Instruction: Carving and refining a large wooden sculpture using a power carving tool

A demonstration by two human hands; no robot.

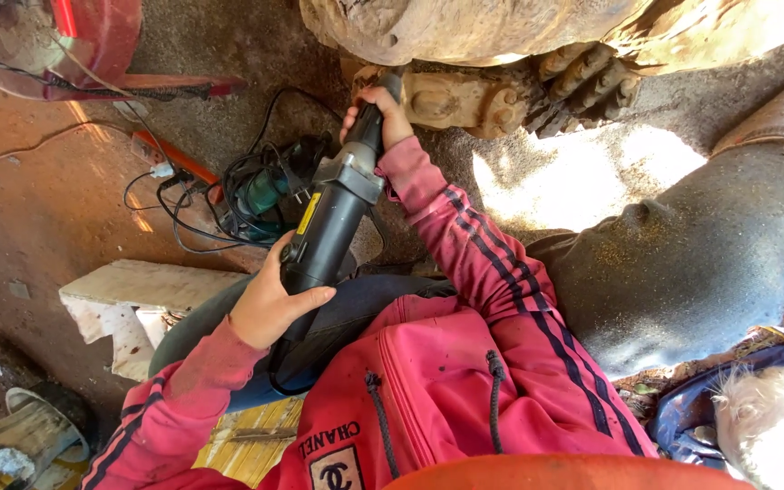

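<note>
Power tool held in both hands against carved wood

Power tool (328, 222), a long black-bodied machine with a grey collar and a yellow label, runs slantwise from the lower left up toward the top centre of the head view. The left hand (269, 304) is wrapped around its rear end, fingers curled over the black casing, a closed grip on the tool's body. The right hand (376, 113) is closed around the front handle near the working end, where the tool meets a carved wooden piece (465, 100) of pale brown wood with rounded knobs and ridged cuts. Whether the tool's tip touches the wood cannot be told, as the hand covers it.

Both arms wear red sleeves with dark stripes, and a red zipped jacket (437, 399) fills the lower middle. Dust-covered grey trousers (710, 254) stretch to the right. Left of the tool, on the reddish dirt floor (38, 218), lies a tangle of black cables (220, 200) around a green machine (265, 191). A pale stone block (129, 299) lies below the cables, near the left forearm.
</note>
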